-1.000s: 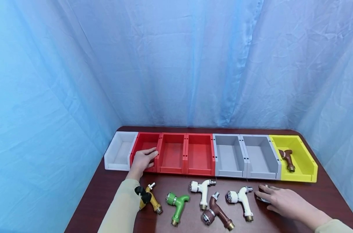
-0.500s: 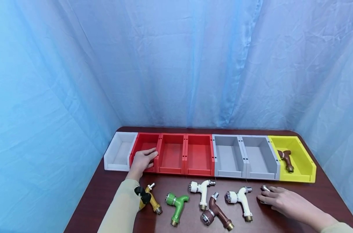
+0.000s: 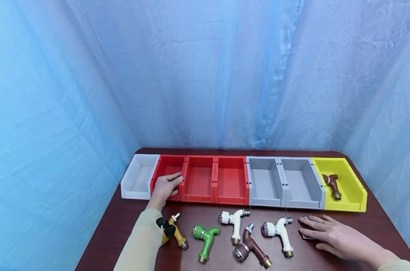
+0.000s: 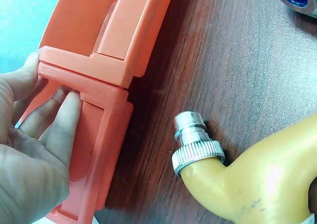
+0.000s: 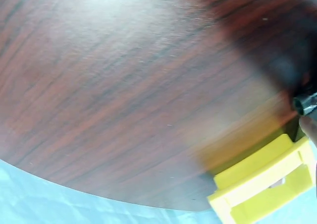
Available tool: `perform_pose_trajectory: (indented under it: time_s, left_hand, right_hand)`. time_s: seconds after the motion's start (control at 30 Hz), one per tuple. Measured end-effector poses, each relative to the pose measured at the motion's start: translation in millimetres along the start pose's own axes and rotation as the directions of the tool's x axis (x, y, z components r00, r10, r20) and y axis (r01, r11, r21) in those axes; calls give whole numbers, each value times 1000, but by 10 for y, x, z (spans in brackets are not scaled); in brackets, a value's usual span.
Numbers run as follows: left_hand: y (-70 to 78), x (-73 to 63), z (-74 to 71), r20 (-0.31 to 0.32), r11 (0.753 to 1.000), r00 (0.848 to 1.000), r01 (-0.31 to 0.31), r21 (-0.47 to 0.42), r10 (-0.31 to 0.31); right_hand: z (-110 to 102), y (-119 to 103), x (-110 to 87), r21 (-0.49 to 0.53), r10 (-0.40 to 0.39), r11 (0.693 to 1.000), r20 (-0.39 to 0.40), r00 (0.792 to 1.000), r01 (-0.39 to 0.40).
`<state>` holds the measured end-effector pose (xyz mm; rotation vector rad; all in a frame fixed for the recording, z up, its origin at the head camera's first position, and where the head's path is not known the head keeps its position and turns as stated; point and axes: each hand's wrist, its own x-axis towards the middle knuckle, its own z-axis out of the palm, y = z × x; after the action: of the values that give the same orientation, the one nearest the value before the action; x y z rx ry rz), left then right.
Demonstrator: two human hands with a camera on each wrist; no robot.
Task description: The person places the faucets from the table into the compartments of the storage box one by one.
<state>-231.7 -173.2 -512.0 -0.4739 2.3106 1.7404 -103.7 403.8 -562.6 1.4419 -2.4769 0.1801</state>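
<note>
My left hand [image 3: 164, 190] grips the side wall of the leftmost red bin [image 3: 172, 161], where it meets the red bin beside it. In the left wrist view, fingers [image 4: 62, 127] reach inside one bin while the thumb lies over the shared rim. A yellow tap [image 4: 267, 177] lies near that wrist. At the right, my right hand [image 3: 337, 235] rests palm-down with straight fingers over a metallic tap [image 3: 305, 236], mostly hidden beneath them. Its dark, shiny end [image 5: 306, 104] shows at the edge of the right wrist view.
Green [image 3: 207, 241], brown [image 3: 254, 248] and two white taps, one central [image 3: 237, 226], one further right [image 3: 283, 235], lie on the table. Behind runs a row of white [image 3: 140, 175], red, grey [image 3: 267, 180] and yellow bins [image 3: 354, 188]. The yellow bin holds a brown tap [image 3: 333, 186].
My right hand has shifted slightly right, and its fingers have spread flatter over the metallic tap, covering more of it. My left hand stays on the red bin.
</note>
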Motion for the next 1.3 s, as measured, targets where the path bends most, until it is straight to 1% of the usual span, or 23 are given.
perform_pose_trajectory:
  time_s: [0.13, 0.27, 0.4, 0.5, 0.7, 0.77, 1.0, 1.07, 1.23, 1.3]
  left_hand:
    - [4, 2, 4, 3, 1000, 1000, 0, 6, 0]
    - [4, 6, 8, 0, 1000, 1000, 1, 4, -1]
    - [-7, 10, 4, -1, 1000, 1000, -1, 2, 1]
    - [-9, 10, 2, 1, 1000, 1000, -4, 2, 4]
    - [-15, 16, -1, -1, 1000, 1000, -1, 5, 1]
    - [-13, 14, -2, 2, 1000, 1000, -2, 3, 2]
    - [-4, 9, -5, 1, 1000, 1000, 1, 3, -1]
    - [-2, 7, -3, 4, 1000, 1000, 1, 0, -1]
    - [-4, 5, -3, 10, 1000, 1000, -1, -3, 1]
    - [-5, 7, -2, 10, 1000, 1000, -1, -6, 1]
  right_hand:
    - [16, 11, -54, 38, -11, 999, 5, 1000, 11]
    - [29, 2, -41, 4, 0, 1000, -3, 1000, 0]
    - [17, -25, 5, -23, -15, 1000, -6, 1000, 15]
    - [6, -39, 39, -26, -35, 999, -35, 999, 34]
    - [-19, -27, 128, -77, -75, 995, -122, 990, 66]
    - [-46, -23, 160, -91, -79, 994, -141, 987, 66]
    - [-184, 22, 247, -94, -59, 995, -161, 985, 44]
    - [-213, 45, 278, -104, -57, 994, -177, 982, 39]
    - [-280, 114, 361, -113, -61, 993, -183, 981, 40]
    - [-311, 148, 399, -122, -62, 992, -173, 983, 41]
